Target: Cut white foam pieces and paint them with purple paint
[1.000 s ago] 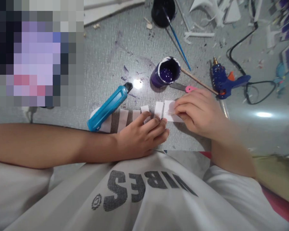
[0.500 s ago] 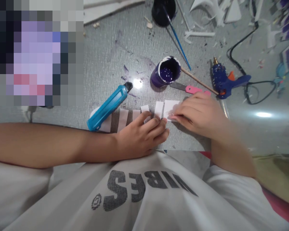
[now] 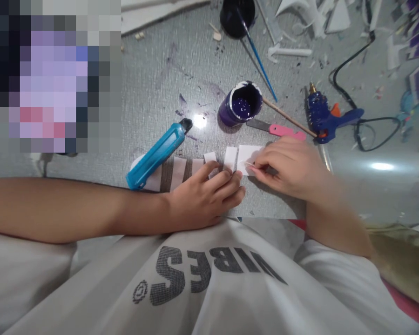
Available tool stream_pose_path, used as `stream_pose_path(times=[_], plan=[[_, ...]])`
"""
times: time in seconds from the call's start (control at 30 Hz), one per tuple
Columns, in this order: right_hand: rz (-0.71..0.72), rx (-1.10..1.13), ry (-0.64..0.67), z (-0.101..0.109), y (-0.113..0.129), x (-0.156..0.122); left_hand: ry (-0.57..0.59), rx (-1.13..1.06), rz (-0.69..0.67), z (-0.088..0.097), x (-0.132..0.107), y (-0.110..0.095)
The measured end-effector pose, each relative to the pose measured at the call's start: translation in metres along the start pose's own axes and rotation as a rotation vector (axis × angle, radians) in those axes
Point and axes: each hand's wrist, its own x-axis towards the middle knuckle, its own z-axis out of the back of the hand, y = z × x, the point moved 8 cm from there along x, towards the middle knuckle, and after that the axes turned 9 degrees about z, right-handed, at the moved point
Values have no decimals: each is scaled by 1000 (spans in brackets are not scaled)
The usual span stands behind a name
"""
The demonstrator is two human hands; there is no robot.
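Observation:
My left hand [image 3: 209, 193] lies on the table with its fingers spread, the fingertips by several small white strips [image 3: 230, 158] set in a row. One strip [image 3: 210, 157] sits partly under the index finger. To the right, my right hand [image 3: 288, 167] is closed in a pinch over a wider white piece [image 3: 249, 153]. A thin, pale sliver shows at its fingertips, too small to name. A blue box cutter [image 3: 155, 156] rests across the leftmost white pieces, above my left forearm.
Beyond the hands stands an open jar of purple paint [image 3: 230, 109]. A pink-handled blade [image 3: 282, 130], a wooden stick [image 3: 289, 118] and a blue glue gun [image 3: 326, 114] with a cord lie to the right. Farther back are a paintbrush [image 3: 258, 56], a dark round container [image 3: 235, 21] and white scraps [image 3: 300, 14].
My right hand has moved slightly to the right over the wider white piece, and the thin sliver at its fingertips shows more clearly. My left hand has stayed in place.

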Motion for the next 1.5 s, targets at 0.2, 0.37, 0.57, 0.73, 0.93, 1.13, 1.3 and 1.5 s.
stream_pose_path(times=[0.2,0.37,0.57,0.73,0.93,1.13,1.3,1.5], plan=[[25,56,1,3,3,4,35,-6,-20,4,0,2],[-1,113,10,1,3,4,27,-6,-10,4,0,2],[4,81,-14,-2,2,0,9,18,1,-2,0,-1],[-7,-11,38,-4,0,0,-16,41,-20,4,0,0],[51,-111,0,1,6,0,-36,35,-5,2,-1,0],[126,-166,-2,4,11,0,-23,16,-2,-4,-2,-2],[173,-206,-25,9,15,3,26,-6,2,-7,-1,-2],[178,-219,-61,11,16,5,4,22,-22,2,-1,0]])
